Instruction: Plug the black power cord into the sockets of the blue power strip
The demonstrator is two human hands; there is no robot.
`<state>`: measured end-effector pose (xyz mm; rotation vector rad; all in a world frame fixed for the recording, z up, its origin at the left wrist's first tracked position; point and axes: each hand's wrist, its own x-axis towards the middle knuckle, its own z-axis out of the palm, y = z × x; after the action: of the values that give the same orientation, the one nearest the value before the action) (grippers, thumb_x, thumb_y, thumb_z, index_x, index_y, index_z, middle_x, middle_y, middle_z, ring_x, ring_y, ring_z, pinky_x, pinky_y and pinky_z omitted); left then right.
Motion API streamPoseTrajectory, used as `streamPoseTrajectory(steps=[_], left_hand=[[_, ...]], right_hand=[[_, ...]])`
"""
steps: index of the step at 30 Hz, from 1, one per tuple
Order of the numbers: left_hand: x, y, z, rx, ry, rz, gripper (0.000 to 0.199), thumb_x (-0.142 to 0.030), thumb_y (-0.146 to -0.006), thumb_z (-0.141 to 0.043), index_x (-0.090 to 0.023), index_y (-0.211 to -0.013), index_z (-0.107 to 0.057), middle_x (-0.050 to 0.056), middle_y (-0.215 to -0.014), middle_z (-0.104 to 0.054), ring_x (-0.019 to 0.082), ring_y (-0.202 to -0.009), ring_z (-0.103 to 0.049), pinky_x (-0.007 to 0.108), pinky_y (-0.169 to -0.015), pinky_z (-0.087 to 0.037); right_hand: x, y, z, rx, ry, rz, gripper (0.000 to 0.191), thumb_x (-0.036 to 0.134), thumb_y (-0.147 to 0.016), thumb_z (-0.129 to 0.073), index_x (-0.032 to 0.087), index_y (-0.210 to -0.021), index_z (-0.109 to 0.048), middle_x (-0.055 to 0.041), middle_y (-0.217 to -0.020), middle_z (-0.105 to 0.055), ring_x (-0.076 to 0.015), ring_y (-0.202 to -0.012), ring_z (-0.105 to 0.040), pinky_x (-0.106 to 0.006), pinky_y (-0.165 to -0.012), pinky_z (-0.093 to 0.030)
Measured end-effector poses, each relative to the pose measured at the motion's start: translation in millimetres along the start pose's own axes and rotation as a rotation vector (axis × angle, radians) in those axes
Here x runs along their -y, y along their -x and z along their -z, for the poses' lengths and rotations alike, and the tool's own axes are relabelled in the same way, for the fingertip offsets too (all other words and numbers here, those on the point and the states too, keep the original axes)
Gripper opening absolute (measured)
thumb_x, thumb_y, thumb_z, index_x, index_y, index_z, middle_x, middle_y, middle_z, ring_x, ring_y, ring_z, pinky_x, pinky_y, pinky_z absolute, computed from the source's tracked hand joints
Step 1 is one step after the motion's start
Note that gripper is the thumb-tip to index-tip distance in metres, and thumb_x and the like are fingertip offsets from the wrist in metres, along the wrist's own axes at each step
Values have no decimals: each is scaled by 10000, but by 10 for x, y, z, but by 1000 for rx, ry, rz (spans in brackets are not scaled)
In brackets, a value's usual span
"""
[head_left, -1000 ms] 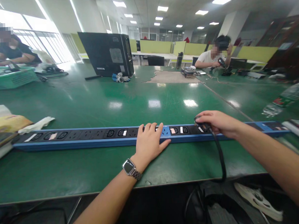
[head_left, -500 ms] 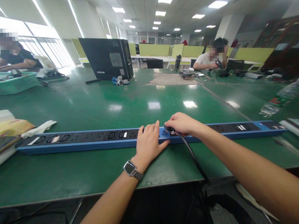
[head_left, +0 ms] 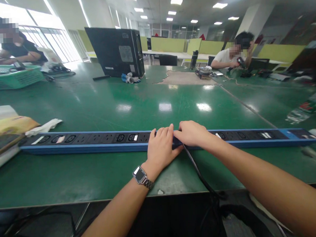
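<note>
A long blue-and-black power strip (head_left: 88, 148) with several sockets lies across the green table. My left hand (head_left: 160, 146), with a watch on its wrist, grips the middle of the strip, fingers over its top and far edge and thumb at the near side. Just to the right, my right hand (head_left: 192, 132) is closed around a black plug, pressed down at the strip. The fingers largely cover the plug, so how deep it sits in a socket cannot be seen. From it a black cable (head_left: 197, 169) runs down over the table's front edge.
A black computer tower (head_left: 115, 52) stands at the back, gloves (head_left: 130, 78) beside it. Green basket (head_left: 17, 79) far left; plastic bottle (head_left: 308, 106) at right. A yellow package (head_left: 19, 125) lies near the strip's left end. Two people sit across the table.
My right hand has moved slightly left with the plug and lowered onto the strip, close against my left hand. The left hand keeps its place on the strip. The whole view has shifted a little.
</note>
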<state>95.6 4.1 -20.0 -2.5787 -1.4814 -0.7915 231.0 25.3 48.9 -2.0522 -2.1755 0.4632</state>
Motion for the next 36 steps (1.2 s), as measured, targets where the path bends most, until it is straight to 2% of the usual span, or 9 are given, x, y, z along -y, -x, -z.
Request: streamPoseTrajectory(steps=[3,7,9,13,19,23,28,31,36], left_hand=[[4,9,28,-7,68,11,673,-434,-814,-604,-125,-1383,-424,138,-1308,-587,287,-1227,-506,487,-1104,-300],[92,-15,139,36,316,-20,514,-280,-796,-586,-219,-1302,-524,73,-1334,-589,249,-1238,-519,482,-1112,-311],[157,-114,217,38,538,12,386,-251,-802,-561,-208,-1183,-606,65,-1224,-658,219,-1135,-593,421,-1036,-413],[143,-586,440,-117,811,145,289,-383,-884,-499,-144,-884,-661,64,-869,-712,162,-809,-649,305,-775,-508],[-290,-1369,858,-206,710,-87,430,-453,-915,-454,-140,-651,-584,-16,-585,-521,100,-620,-525,235,-613,-385],[-375,-1398,616,-56,523,-143,433,-362,-876,-481,-158,-494,-482,-35,-491,-354,85,-511,-383,242,-547,-282],[-285,-1090,37,213,287,-133,320,-274,-787,-513,-183,-480,-521,-19,-450,-428,114,-460,-358,271,-509,-246],[-249,-1064,-45,180,310,-138,351,-338,-821,-490,-185,-511,-547,-13,-482,-471,121,-483,-394,265,-515,-254],[39,-1039,79,37,514,-54,324,-356,-860,-457,-163,-635,-586,-22,-577,-525,111,-568,-459,236,-547,-334]], right_hand=[[-296,-76,-9,19,-310,38,455,572,-824,-481,166,-826,-688,-58,-591,-635,-163,-524,-556,-271,-549,-380],[-810,-193,-128,-491,-523,-50,411,539,-799,-517,168,-656,-620,12,-518,-523,-117,-523,-466,-248,-546,-332],[-954,-215,-204,-605,-633,-47,389,500,-802,-510,171,-609,-585,33,-494,-466,-108,-516,-426,-247,-552,-324],[-964,-197,-270,-596,-646,27,356,463,-782,-538,174,-576,-563,39,-506,-466,-103,-527,-420,-246,-572,-320],[-919,-176,-258,-616,-559,19,357,447,-798,-514,182,-560,-537,42,-500,-440,-105,-527,-406,-247,-565,-302],[-937,-178,-268,-612,-545,20,348,438,-804,-508,182,-570,-532,36,-519,-467,-106,-538,-416,-245,-562,-296],[-930,-176,-273,-622,-520,19,337,415,-790,-516,191,-542,-475,41,-503,-432,-101,-532,-385,-242,-538,-264],[-926,-169,-265,-648,-551,26,358,423,-809,-497,190,-537,-488,38,-497,-433,-104,-531,-387,-243,-541,-268],[-923,-142,-249,-668,-627,22,421,486,-858,-448,184,-584,-556,30,-495,-451,-114,-526,-416,-247,-558,-300]])
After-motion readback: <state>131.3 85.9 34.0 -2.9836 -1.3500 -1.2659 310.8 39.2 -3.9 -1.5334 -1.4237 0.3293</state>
